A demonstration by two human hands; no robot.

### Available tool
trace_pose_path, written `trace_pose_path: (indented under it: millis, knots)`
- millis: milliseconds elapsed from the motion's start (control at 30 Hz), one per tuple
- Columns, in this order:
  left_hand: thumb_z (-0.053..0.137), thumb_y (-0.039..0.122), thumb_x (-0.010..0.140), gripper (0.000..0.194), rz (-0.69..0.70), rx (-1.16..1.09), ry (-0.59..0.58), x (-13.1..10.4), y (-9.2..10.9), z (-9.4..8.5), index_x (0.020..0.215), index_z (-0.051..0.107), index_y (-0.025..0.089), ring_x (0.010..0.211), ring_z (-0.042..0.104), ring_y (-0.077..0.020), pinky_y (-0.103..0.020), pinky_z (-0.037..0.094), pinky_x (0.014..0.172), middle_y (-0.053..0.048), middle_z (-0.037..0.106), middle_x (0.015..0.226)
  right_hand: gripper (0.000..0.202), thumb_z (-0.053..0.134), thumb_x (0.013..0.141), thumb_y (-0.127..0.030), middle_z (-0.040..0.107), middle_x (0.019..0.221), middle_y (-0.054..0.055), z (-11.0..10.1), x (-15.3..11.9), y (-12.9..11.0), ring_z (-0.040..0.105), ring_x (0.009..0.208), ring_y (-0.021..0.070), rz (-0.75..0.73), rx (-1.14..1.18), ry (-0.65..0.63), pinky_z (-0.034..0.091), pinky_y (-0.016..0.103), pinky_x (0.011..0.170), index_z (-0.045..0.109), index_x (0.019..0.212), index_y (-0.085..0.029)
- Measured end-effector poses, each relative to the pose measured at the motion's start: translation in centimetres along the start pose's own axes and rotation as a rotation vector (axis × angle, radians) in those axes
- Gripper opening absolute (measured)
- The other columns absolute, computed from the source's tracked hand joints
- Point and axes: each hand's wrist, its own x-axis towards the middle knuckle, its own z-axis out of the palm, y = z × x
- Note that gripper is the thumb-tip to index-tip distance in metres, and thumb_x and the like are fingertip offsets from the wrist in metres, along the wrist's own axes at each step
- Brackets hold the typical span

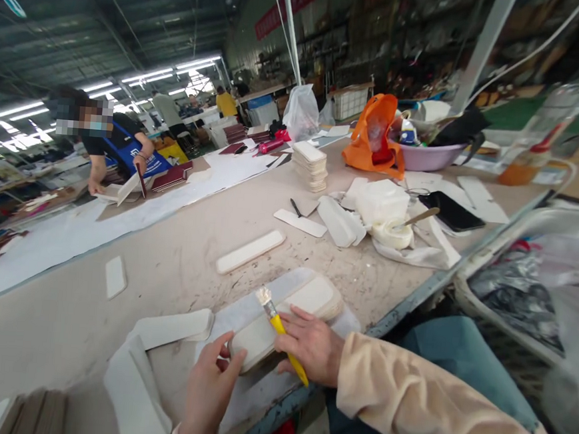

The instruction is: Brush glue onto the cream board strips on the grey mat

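A yellow-handled brush (280, 330) with pale, coated bristles is held in my right hand (311, 344), whose fingers also rest on a stack of off-white, round-ended pieces (313, 296). The stack lies on a white sheet near the table edge. My left hand (214, 378) has its thumb and fingers around the stack's left end. Beyond the stack lies a single long piece (251, 251). A bowl of whitish paste (392, 233) with a stick in it stands further back to the right.
Pale strips (138, 386) lie at left. A piece stack (309, 166), orange bag (376, 137), purple basin (430, 156), black phone (453, 212) and amber-liquid bottle (529, 159) stand behind. A crate (504, 347) borders the table. Across it, a person (124, 147) handles boards.
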Motion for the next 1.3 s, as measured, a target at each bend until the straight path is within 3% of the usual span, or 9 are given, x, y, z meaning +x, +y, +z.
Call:
trace_pose_path:
  millis: [133, 267, 400, 567, 833, 967, 1133, 1233, 1300]
  knots:
    - [0.064, 0.061, 0.067, 0.064, 0.012, -0.017, 0.023, 0.1, 0.1, 0.1, 0.110, 0.065, 0.014, 0.060, 0.059, -0.0196, -0.037, 0.048, 0.067, -0.003, 0.062, 0.081, 0.040, 0.052, 0.091, -0.058, 0.061, 0.125, 0.011, -1.0, -0.7, 0.9, 0.043, 0.133, 0.0210, 0.037, 0.021, -0.034, 0.023, 0.045, 0.118, 0.062, 0.100, -0.020]
    - [0.065, 0.060, 0.066, 0.062, 0.023, -0.021, 0.034, 0.1, 0.4, 0.2, 0.108, 0.066, 0.014, 0.062, 0.060, -0.0206, -0.038, 0.049, 0.068, -0.005, 0.063, 0.082, 0.036, 0.056, 0.090, -0.054, 0.061, 0.125, 0.013, -2.6, -2.0, 3.4, 0.044, 0.133, 0.0238, 0.126, 0.003, -0.012, 0.024, 0.048, 0.117, 0.058, 0.101, -0.019]
    - [0.062, 0.061, 0.068, 0.065, 0.037, 0.002, 0.024, 0.2, 0.1, 0.2, 0.112, 0.064, 0.012, 0.064, 0.060, -0.0206, -0.039, 0.050, 0.070, -0.006, 0.063, 0.086, 0.029, 0.060, 0.089, -0.044, 0.059, 0.127, 0.017, -3.4, -2.9, 6.4, 0.049, 0.128, 0.0305, 0.353, -0.036, 0.084, 0.034, 0.055, 0.110, 0.055, 0.102, -0.019]
    - [0.057, 0.061, 0.071, 0.069, 0.063, 0.047, 0.012, 0.3, -0.2, 0.2, 0.117, 0.062, 0.011, 0.063, 0.059, -0.0190, -0.038, 0.050, 0.069, -0.006, 0.062, 0.087, 0.020, 0.057, 0.089, -0.039, 0.063, 0.122, 0.013, -3.6, -2.9, 7.7, 0.064, 0.108, 0.0265, 0.600, 0.116, 0.251, 0.053, 0.044, 0.089, 0.049, 0.098, -0.022]
    - [0.056, 0.052, 0.075, 0.055, 0.120, 0.112, 0.061, 0.1, 0.0, 0.3, 0.112, 0.064, 0.013, 0.072, 0.060, -0.0205, -0.041, 0.053, 0.075, -0.008, 0.059, 0.095, 0.023, 0.063, 0.082, -0.030, 0.066, 0.110, 0.006, -3.9, -2.1, 7.2, 0.063, 0.102, 0.0235, 0.543, 0.183, 0.449, 0.050, 0.040, 0.087, 0.043, 0.094, -0.025]
    - [0.058, 0.046, 0.074, 0.050, 0.231, 0.131, 0.082, 0.5, 0.3, -0.3, 0.113, 0.063, 0.015, 0.103, 0.059, -0.0287, -0.047, 0.051, 0.089, -0.014, 0.056, 0.118, 0.026, 0.065, 0.082, -0.029, 0.063, 0.100, 0.003, -4.6, -1.2, 6.4, 0.063, 0.089, 0.0189, 0.483, 0.260, 0.550, 0.049, 0.034, 0.080, 0.041, 0.092, -0.024]
    - [0.065, 0.043, 0.073, 0.059, 0.324, 0.066, 0.021, 1.2, 4.5, -1.5, 0.125, 0.058, 0.015, 0.123, 0.051, -0.0322, -0.050, 0.036, 0.109, -0.015, 0.057, 0.129, 0.035, 0.071, 0.080, -0.036, 0.060, 0.090, 0.000, -7.6, 1.2, 4.5, 0.056, 0.071, 0.0126, 0.459, 0.592, 0.543, 0.045, 0.025, 0.063, 0.040, 0.088, -0.023]
    - [0.068, 0.040, 0.074, 0.059, 0.299, -0.062, -0.150, 1.3, 8.1, -1.3, 0.127, 0.057, 0.017, 0.118, 0.055, -0.0303, -0.043, 0.041, 0.103, -0.013, 0.061, 0.126, 0.036, 0.072, 0.081, -0.035, 0.054, 0.082, -0.002, -9.6, 2.4, 3.7, 0.049, 0.066, 0.0098, 0.411, 0.743, 0.527, 0.041, 0.022, 0.059, 0.039, 0.085, -0.023]
    - [0.063, 0.036, 0.079, 0.048, 0.292, -0.152, -0.307, 1.0, 10.0, -0.6, 0.122, 0.059, 0.017, 0.109, 0.060, -0.0265, -0.037, 0.046, 0.094, -0.011, 0.065, 0.119, 0.035, 0.072, 0.081, -0.033, 0.053, 0.083, -0.002, -10.5, 2.9, 3.7, 0.047, 0.068, 0.0094, 0.381, 0.802, 0.513, 0.041, 0.022, 0.060, 0.039, 0.086, -0.022]
